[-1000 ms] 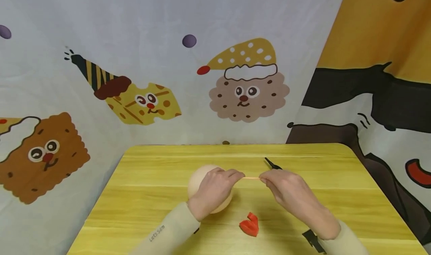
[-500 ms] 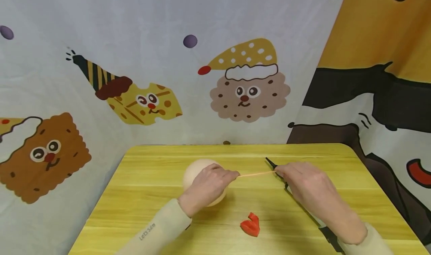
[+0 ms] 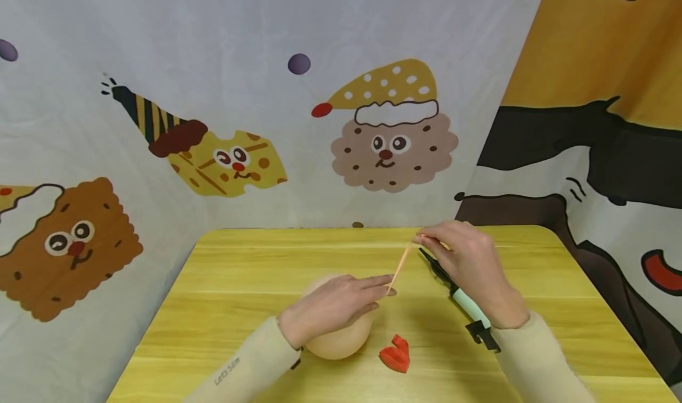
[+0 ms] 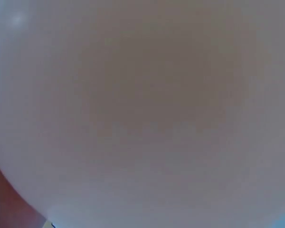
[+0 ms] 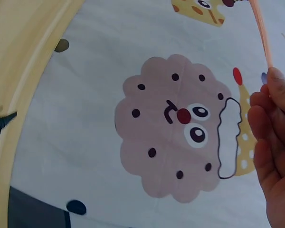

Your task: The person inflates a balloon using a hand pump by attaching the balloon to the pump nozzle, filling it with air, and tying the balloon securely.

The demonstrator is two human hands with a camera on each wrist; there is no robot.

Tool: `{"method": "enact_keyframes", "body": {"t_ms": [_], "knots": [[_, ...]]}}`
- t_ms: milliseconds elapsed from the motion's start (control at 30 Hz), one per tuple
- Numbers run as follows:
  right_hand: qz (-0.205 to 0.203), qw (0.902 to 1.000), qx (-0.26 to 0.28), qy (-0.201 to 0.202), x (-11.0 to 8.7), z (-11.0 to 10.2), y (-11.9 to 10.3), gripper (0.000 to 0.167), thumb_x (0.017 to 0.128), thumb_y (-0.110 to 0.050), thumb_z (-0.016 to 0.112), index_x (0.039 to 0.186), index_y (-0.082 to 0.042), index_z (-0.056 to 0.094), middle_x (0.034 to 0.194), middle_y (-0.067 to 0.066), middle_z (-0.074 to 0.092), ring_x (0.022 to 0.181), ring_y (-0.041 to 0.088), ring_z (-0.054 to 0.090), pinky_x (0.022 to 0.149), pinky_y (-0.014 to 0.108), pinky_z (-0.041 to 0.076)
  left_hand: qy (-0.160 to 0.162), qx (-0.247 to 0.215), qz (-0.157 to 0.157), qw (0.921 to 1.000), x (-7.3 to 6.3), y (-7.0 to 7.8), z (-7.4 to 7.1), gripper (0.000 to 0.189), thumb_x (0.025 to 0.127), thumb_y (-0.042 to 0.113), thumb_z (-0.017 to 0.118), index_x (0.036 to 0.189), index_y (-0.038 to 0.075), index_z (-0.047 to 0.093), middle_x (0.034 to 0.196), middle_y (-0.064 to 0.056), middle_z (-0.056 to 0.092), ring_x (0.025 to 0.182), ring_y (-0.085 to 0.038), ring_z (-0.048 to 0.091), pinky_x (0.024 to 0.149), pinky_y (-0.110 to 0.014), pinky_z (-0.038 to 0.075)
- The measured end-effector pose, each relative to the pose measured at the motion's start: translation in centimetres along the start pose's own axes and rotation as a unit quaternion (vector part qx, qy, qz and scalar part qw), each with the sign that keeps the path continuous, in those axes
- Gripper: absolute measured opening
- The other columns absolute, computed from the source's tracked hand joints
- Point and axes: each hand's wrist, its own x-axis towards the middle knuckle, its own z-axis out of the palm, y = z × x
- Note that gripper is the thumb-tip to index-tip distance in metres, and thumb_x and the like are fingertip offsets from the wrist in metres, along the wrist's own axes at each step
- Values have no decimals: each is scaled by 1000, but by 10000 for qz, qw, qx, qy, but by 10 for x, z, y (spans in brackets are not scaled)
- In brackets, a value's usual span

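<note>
"Where's the balloon (image 3: pixel 341 341)?"

"Just left of the limp red piece (image 3: pixel 395 355), and a little farther from the person; it is round and pale peach, and its surface fills nearly the whole left wrist view."

"And the left hand (image 3: pixel 341 302)?"

"Over the balloon, beyond the red piece and to its left; the fingers reach out fairly straight, slightly apart at the tips, with the balloon's drawn-out neck (image 3: pixel 402 265) meeting them there; whether they squeeze it, I can't tell."

"What about the right hand (image 3: pixel 469 261)?"

"Farther beyond the red piece and off to its right; thumb and fingertips pinch the free end of the neck, the other fingers curled in; the right wrist view shows that grip plainly, the neck pulled thin and straight."

"Which way does the neck run?"

"On a slant beyond the red piece, from the left fingertips out to the right hand."

"Anything else about?"

"A tool (image 3: pixel 469 305) with a black tip and mint handle, beyond the red piece and to its right; a yellow wood-grained table (image 3: pixel 213 344) under the red piece; a cartoon-printed cloth (image 3: pixel 240 54) well beyond it."
</note>
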Motion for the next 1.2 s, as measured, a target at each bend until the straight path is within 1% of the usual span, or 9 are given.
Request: {"method": "enact_keyframes", "body": {"t_ms": [167, 367, 467, 600, 867, 967, 1100, 1133, 1200], "knots": [[-87, 9996, 222, 167, 10, 17, 3, 32, 99, -37, 67, 95, -7, 81, 86, 3, 77, 71, 18, 69, 62, 34, 44, -274, -1535, -196, 9876, 0, -1, -1, 42, 107, 16, 59, 149, 15, 55, 155, 0, 51, 119, -14, 66, 102, -26, 51], [-24, 9988, 495, 25, 14, 42, 7, 17, 78, -9, 89, 94, -8, 81, 85, 1, 77, 68, 14, 66, 62, 32, 42, -50, -3473, -41, 9377, -3, -5, 0, 37, 108, 12, 56, 145, 12, 60, 158, -5, 47, 142, -10, 47, 117, -30, 38], [218, 9965, 768, -253, 11, 54, 9, 16, 80, -9, 87, 95, -8, 81, 86, 1, 77, 69, 13, 67, 63, 33, 43, 84, -4568, -66, 8895, -8, -5, 1, 38, 109, 9, 53, 146, 6, 58, 160, -7, 45, 125, -12, 63, 114, -35, 43], [677, 9884, 1149, -721, 0, 68, 10, 9, 88, -10, 81, 97, -10, 81, 91, 1, 77, 79, 17, 70, 71, 38, 53, 552, -5963, -95, 8008, -13, -7, 0, 36, 109, 4, 51, 143, -5, 57, 157, -11, 48, 109, -16, 72, 110, -41, 48], [987, 9775, 1467, -1153, -29, 88, 5, 6, 95, -14, 75, 98, -15, 80, 94, -6, 76, 91, 16, 67, 81, 42, 56, 2240, -7117, -325, 6650, -15, -16, 9, 32, 111, 11, 49, 112, 16, 81, 160, -3, 45, 104, -13, 71, 97, -30, 56], [975, 9777, 1436, -1186, -34, 89, 0, 6, 94, -15, 75, 98, -17, 79, 93, -8, 75, 91, 14, 65, 87, 45, 55, 2681, -7386, -835, 6129, -15, -17, 8, 28, 110, 17, 53, 126, 18, 75, 157, 0, 50, 99, -11, 72, 92, -28, 58], [727, 9818, 1338, -1136, -41, 88, -5, 11, 100, -22, 69, 99, -16, 79, 93, -7, 74, 91, 14, 63, 87, 46, 52, 3120, -7780, -1511, 5240, -11, -19, 5, 51, 107, 23, 61, 155, 13, 48, 149, 2, 58, 90, -7, 71, 84, -26, 60], [608, 9844, 1261, -1066, -43, 88, -5, 17, 102, -27, 66, 99, -16, 79, 92, -7, 74, 91, 15, 62, 80, 44, 51, 3181, -7763, -1660, 5183, -11, -21, 5, 55, 106, 23, 61, 157, 9, 44, 147, 1, 59, 89, -8, 71, 84, -26, 60], [386, 9880, 1159, -943, -45, 86, -7, 32, 106, -38, 56, 98, -16, 78, 89, -8, 72, 88, 15, 60, 76, 40, 48, 3199, -7657, -1874, 5255, -10, -25, 7, 56, 107, 20, 59, 157, 1, 39, 148, -3, 59, 87, -8, 71, 83, -27, 60]]}}
